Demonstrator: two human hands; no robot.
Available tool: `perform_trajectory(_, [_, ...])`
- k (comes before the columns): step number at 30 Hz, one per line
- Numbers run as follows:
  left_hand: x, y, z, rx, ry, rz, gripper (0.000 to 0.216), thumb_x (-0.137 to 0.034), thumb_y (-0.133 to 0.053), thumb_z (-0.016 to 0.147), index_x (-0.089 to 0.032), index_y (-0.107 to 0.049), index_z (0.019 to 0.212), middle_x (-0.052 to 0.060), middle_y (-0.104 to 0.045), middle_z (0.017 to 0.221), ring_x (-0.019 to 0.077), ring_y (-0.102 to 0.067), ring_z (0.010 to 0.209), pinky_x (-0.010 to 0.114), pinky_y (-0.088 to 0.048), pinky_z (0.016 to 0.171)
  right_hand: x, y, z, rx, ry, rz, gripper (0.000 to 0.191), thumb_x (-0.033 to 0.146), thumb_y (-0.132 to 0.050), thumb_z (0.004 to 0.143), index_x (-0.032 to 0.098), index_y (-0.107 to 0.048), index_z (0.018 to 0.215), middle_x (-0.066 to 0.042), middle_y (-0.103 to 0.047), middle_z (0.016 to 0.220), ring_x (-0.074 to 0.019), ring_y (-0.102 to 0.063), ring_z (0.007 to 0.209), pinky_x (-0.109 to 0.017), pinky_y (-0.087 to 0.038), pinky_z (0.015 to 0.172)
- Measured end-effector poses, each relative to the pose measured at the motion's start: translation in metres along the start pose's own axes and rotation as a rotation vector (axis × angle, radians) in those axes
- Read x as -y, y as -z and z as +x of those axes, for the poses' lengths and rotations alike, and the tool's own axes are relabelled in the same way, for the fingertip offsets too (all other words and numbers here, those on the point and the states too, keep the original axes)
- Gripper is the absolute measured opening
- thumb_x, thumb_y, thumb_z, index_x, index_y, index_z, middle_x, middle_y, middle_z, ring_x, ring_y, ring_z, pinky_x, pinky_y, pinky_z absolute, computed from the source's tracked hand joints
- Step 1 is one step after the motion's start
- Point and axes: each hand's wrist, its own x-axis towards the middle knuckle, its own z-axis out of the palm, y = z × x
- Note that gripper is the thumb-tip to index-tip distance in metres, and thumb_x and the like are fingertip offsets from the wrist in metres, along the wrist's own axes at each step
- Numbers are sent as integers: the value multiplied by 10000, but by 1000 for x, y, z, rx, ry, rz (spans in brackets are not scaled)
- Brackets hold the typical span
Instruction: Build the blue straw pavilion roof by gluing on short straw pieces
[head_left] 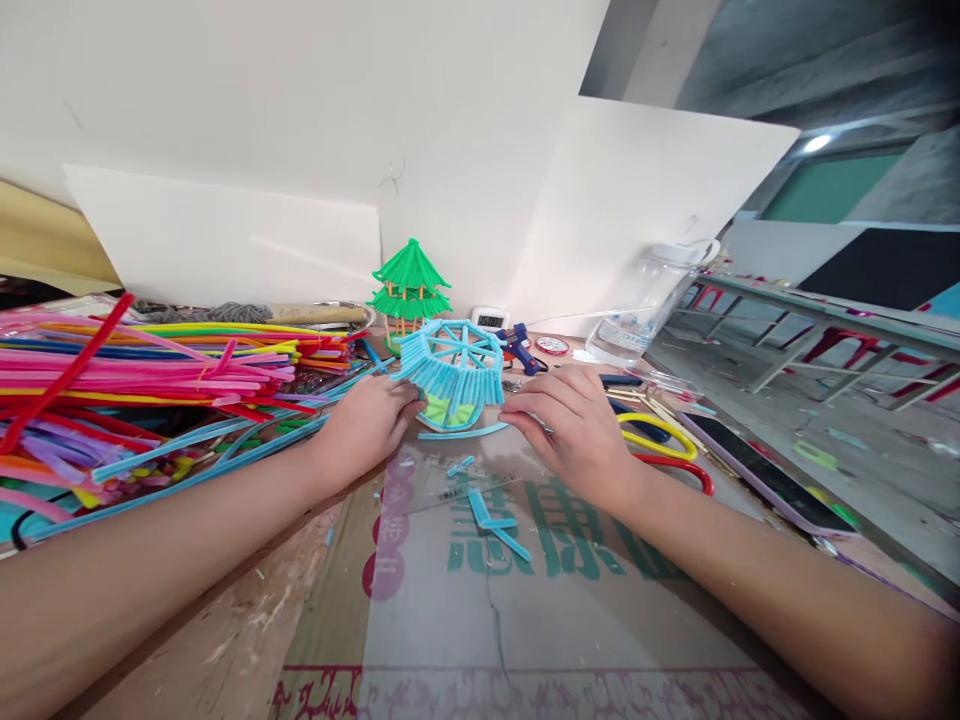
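Between my hands stands a light-blue pipe-cleaner roof [450, 380], many-sided, with a spoked ring at its top and sloping ribbed sides. Something light green shows under its near edge. My left hand [367, 422] is closed, with thumb and fingers pinching at the roof's left lower edge. On the other side, my right hand [574, 430] is closed at the right lower corner, fingertips together. A loose blue pipe-cleaner strip [457, 435] runs just in front of the roof, its right end at my right thumb. Bent blue pipe-cleaner pieces [487, 515] lie nearer to me.
A green two-tiered pipe-cleaner pavilion [411, 285] stands behind. Bundles of coloured pipe cleaners [150, 370] fill the left. On the right are yellow-and-red-handled scissors [664, 435], a phone [765, 470] and a clear bottle [637, 300]. A blue glue gun [523, 350] and small timer [491, 319] sit behind.
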Motion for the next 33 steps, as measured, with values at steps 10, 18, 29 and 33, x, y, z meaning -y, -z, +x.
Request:
perform_trajectory(10, [0,0,-1,6,3,11,283,-290,-427,960,-161,-657,858,75,-708,878,244,-634,860,369,-444,780,-2,-4,3,-5,-103,153,29,200,-602,895,209,-628,906,-40,-704,860,-198,-602,837,-385,-433,797])
perform_trajectory(18, [2,-3,-1,2,-7,16,294,-293,-409,964,-164,-650,856,82,-702,873,247,-632,846,373,-443,770,-1,0,3,7,-303,265,150,276,-588,900,213,-600,1035,-53,-652,883,-221,-570,868,-397,-429,822])
perform_trajectory(29, [1,-2,-1,-11,-7,23,270,-289,-429,958,-162,-647,861,74,-704,884,254,-633,857,379,-446,777,-2,-4,7,-12,-370,254,113,251,-609,890,220,-667,981,-49,-660,892,-221,-569,908,-412,-426,868])
perform_trajectory(33, [0,-2,-1,-10,-7,37,272,-286,-429,957,-164,-648,853,76,-704,871,257,-638,855,379,-447,770,-2,-6,6,-2,-386,261,67,243,-600,894,225,-659,919,-42,-668,880,-222,-575,894,-416,-426,864])
